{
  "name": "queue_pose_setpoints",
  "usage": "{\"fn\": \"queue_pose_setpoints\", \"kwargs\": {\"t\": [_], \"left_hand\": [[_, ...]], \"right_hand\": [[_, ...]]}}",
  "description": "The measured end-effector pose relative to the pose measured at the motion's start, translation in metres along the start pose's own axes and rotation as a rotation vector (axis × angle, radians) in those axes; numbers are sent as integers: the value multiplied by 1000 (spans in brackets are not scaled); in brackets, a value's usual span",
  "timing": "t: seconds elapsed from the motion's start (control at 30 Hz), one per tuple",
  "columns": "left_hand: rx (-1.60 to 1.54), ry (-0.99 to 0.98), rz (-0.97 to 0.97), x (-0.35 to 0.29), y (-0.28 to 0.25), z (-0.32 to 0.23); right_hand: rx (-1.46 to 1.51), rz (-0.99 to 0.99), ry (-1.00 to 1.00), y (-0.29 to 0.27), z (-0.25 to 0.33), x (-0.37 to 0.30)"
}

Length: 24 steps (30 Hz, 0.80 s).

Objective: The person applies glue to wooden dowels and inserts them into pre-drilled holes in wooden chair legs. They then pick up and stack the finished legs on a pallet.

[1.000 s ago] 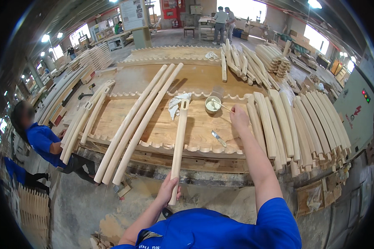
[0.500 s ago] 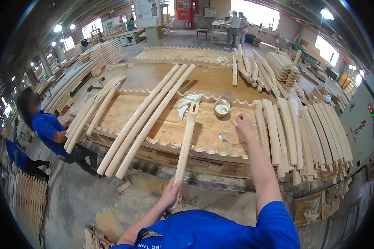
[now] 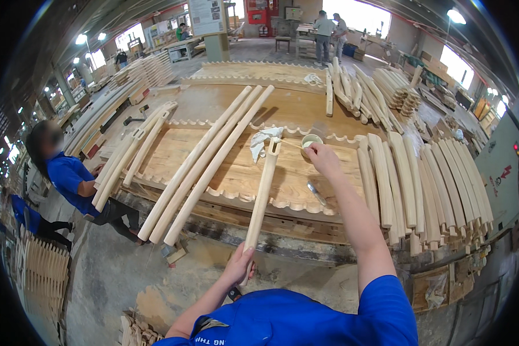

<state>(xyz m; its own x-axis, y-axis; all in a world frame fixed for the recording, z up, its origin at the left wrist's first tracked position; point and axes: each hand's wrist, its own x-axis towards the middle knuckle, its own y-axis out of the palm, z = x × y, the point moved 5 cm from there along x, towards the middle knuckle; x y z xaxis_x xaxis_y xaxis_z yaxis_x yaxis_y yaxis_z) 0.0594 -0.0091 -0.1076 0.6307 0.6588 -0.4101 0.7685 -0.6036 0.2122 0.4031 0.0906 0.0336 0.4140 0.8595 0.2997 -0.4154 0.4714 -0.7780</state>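
Left hand: the left hand (image 3: 240, 266) is curled closed around the near end of a long curved wooden piece (image 3: 262, 196), gripping it just off the front edge of the counter (image 3: 230, 167).
Right hand: the right hand (image 3: 323, 158) is stretched out over the counter with fingers bent narrow, pinching a thin stick or brush whose tip reaches toward the piece's far end; I cannot tell exactly what the tool is.
Wooden piece: pale, slightly bowed, its far end resting on the counter beside a white rag (image 3: 260, 142), its near end hanging past the scalloped edge.
Small cup: a round pale cup (image 3: 311, 142) stands on the counter, touching or just under the right hand's fingers.
Scraper: a small metal tool (image 3: 316, 192) lies on the counter below the right forearm.
Long rails: three long curved rails (image 3: 205, 167) lie side by side to the left of the held piece.
Stacked pieces: a row of curved wooden parts (image 3: 427, 184) leans along the right side of the counter.
Sign: a tall white board with small print (image 3: 203, 16) stands at the far end of the hall; a red cabinet (image 3: 269, 12) is to its right.
Other person: a person in a blue shirt (image 3: 69, 176) stands at the counter's left side.
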Motion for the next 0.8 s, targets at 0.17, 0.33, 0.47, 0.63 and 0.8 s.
{"fn": "queue_pose_setpoints", "kwargs": {"t": [0.17,0.33,0.47,0.63,0.8], "left_hand": [[14,-9,-8,-1,-1,-2],[-27,-35,3,-3,-4,-2],[-9,-55,-2,-3,-4,-4],[-10,-45,18,-1,-2,-2],[-39,-66,-12,-5,-4,-5]], "right_hand": [[-60,-224,-140,6,7,-6],[-16,-259,-378,4,12,-16],[8,-242,-310,-1,9,-11],[-93,-254,-249,1,5,-6],[33,-188,-406,8,3,-23]]}}
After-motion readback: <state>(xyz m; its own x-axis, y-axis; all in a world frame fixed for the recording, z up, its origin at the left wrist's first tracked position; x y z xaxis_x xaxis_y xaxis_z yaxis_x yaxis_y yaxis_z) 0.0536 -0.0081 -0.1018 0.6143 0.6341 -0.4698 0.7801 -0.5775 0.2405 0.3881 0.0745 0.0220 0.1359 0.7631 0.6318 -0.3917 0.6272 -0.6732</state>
